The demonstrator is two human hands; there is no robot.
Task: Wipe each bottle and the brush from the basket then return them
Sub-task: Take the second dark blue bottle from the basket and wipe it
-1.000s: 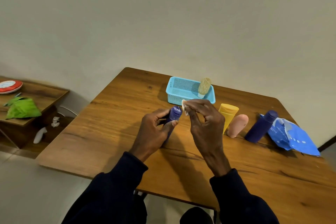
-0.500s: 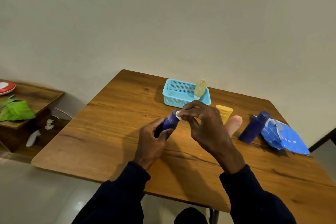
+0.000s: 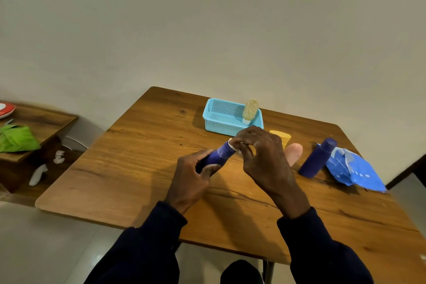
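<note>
My left hand (image 3: 192, 176) grips a small dark-blue bottle (image 3: 219, 153), tilted with its top toward the basket. My right hand (image 3: 262, 157) pinches a small white wipe (image 3: 232, 145) against the bottle's top end. Behind the hands stands a light-blue perforated basket (image 3: 222, 119) with a tan bristle brush (image 3: 250, 109) leaning in its right end. To the right, a yellow tube (image 3: 282, 137) and a pink bottle (image 3: 294, 152) sit partly hidden by my right hand. A taller dark-blue bottle (image 3: 317, 160) stands tilted further right.
A blue plastic wipes packet (image 3: 355, 169) lies at the wooden table's (image 3: 138, 168) right edge. A low wooden side table (image 3: 41, 122) at the left holds a green cloth (image 3: 17, 138) and a red-rimmed plate (image 3: 5, 109). A wall runs close behind the table.
My right hand has come down over the small bottle's top with the wipe, covering its cap. The view has shifted slightly; the bottle stays in my left hand.
</note>
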